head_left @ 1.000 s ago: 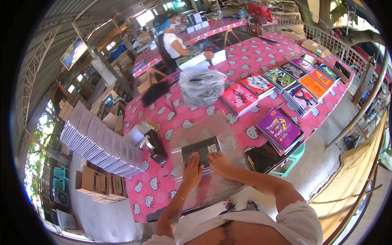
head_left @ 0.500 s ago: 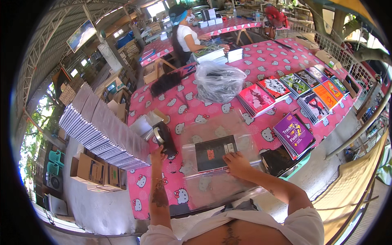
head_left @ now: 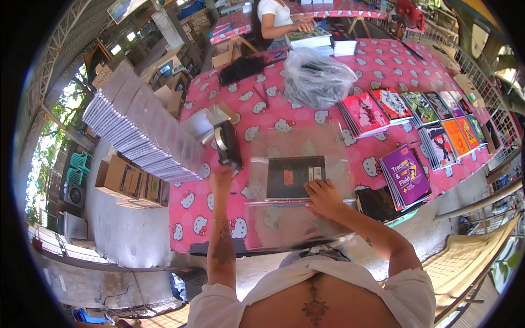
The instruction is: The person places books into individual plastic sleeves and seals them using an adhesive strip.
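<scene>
A black spiral notebook lies on a clear plastic sheet in front of me. My right hand rests with its fingers stretched over the notebook's lower right corner, beside a small white label. My left hand is closed just at the near end of a black tape dispenser. Its fingers are partly blurred, and whatever they pinch cannot be made out. To the left stands a tall leaning stack of plastic-wrapped notebooks.
Purple notebooks lie at the right edge, with rows of colourful notebooks beyond. A clear plastic bag and a black feathery duster sit farther back on the pink table. Across it, a person handles stacked books.
My left hand has drawn back a little toward me from the tape dispenser's near end. The right hand stays on the notebook. The whole view has tilted down and shifted.
</scene>
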Demonstrator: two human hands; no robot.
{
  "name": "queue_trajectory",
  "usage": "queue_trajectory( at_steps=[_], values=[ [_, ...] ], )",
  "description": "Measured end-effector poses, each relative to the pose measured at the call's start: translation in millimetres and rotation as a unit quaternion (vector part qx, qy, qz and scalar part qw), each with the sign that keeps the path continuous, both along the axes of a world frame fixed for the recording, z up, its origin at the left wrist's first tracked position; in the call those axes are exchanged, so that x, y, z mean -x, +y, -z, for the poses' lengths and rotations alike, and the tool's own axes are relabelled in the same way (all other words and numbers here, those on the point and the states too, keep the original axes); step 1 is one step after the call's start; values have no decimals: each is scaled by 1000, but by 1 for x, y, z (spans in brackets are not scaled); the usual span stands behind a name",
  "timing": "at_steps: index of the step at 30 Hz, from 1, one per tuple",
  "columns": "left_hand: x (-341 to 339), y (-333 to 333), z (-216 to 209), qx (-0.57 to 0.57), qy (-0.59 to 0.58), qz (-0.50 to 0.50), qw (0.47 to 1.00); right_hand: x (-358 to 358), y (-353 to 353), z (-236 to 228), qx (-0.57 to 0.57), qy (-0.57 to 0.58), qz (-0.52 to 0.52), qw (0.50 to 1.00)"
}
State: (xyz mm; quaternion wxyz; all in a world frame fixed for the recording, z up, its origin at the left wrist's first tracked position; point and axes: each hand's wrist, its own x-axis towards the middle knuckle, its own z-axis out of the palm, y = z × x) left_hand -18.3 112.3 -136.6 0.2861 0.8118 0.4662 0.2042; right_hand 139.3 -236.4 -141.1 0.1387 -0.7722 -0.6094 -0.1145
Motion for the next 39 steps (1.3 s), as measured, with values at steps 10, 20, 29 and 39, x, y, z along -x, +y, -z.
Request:
queue_trajectory(
  at_steps=[10, 20, 29, 39],
  values=[
    [-94, -178, -9, 87, 104, 228, 964, -8, -5, 2, -24, 25, -5, 999],
    [-70, -194, -21, -108, 261, 257, 924, -20, -1, -4, -65, 62, 1, 996],
    [-46, -231, -16, -380, -61, 414, 825, -176, 79, -8, 170, 398, -27, 901],
    [-13, -100, 7, 130, -267, 132, 946, -154, 40, -110, 184, 675, 36, 713]
  ],
)
